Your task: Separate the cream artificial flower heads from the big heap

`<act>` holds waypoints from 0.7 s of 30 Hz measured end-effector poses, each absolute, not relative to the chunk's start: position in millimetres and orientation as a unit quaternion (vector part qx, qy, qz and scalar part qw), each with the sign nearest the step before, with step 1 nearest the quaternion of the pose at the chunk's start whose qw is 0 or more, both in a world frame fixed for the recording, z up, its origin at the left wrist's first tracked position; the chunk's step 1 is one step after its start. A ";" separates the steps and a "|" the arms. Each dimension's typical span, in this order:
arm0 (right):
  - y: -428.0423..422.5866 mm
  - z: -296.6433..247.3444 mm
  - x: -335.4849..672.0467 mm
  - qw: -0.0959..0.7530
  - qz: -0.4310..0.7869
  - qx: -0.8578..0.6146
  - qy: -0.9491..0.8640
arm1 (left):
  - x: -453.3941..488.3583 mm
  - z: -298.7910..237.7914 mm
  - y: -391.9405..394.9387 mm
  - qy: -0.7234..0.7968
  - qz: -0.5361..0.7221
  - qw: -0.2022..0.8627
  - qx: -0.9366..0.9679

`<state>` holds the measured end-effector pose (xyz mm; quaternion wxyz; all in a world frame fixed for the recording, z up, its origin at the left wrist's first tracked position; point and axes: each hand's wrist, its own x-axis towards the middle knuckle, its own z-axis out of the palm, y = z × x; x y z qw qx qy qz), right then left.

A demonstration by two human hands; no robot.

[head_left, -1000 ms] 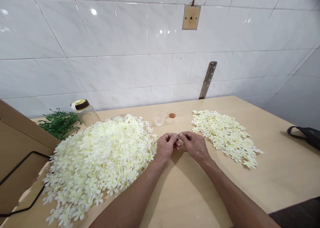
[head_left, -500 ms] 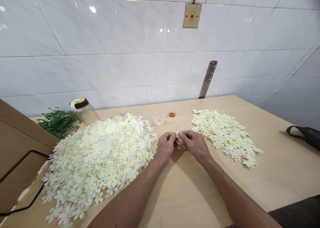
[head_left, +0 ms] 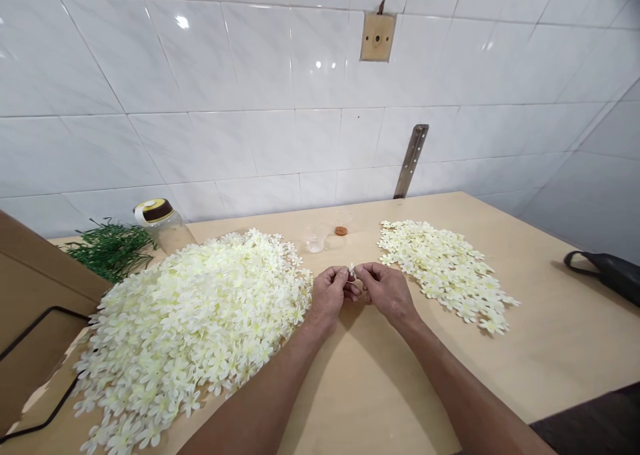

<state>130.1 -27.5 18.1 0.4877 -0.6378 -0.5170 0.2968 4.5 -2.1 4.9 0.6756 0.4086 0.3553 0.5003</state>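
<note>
My left hand (head_left: 330, 294) and my right hand (head_left: 385, 290) meet over the middle of the table, fingertips almost together. Pinched between them is a small white artificial flower (head_left: 351, 270), mostly covered by the fingers. Both hands are closed on it. Left of my left hand spreads a large heap of pale yellow-white artificial flowers (head_left: 200, 308). A smaller, flatter spread of the same flowers (head_left: 445, 268) lies to the right, beyond my right hand. Just past the fingertips stand a small clear cup (head_left: 315, 243) and a brown oval piece (head_left: 341, 230).
At the back left are a clear jar (head_left: 173, 232) with a brown and yellow lid and some green artificial stems (head_left: 110, 248). A cardboard box (head_left: 40, 308) borders the left side. A black strapped item (head_left: 607, 272) lies at the right. White tiled wall (head_left: 240, 142) rises behind.
The view has shifted slightly, so things sit a little further left. Both hands stay together at the flower, with only small finger movement.
</note>
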 end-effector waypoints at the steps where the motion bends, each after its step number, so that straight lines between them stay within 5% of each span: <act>1: -27.6 18.0 130.0 0.483 0.281 -0.644 -0.523 | 4.7 4.7 -2.1 0.355 0.503 0.674 0.409; 5: -27.9 20.6 130.7 0.483 0.256 -0.634 -0.547 | 4.9 2.7 -1.3 0.358 0.509 0.654 0.429; 10: -28.4 28.6 143.5 0.529 0.402 -0.571 -0.482 | 3.0 2.3 -0.6 0.353 0.496 0.661 0.438; 14: -29.0 31.6 153.4 0.462 0.492 -0.549 -0.493 | 2.8 0.1 -0.8 0.356 0.468 0.646 0.487; 21: -28.7 27.9 154.1 0.424 0.431 -0.608 -0.514 | 5.2 -0.2 -3.9 0.410 0.469 0.587 0.518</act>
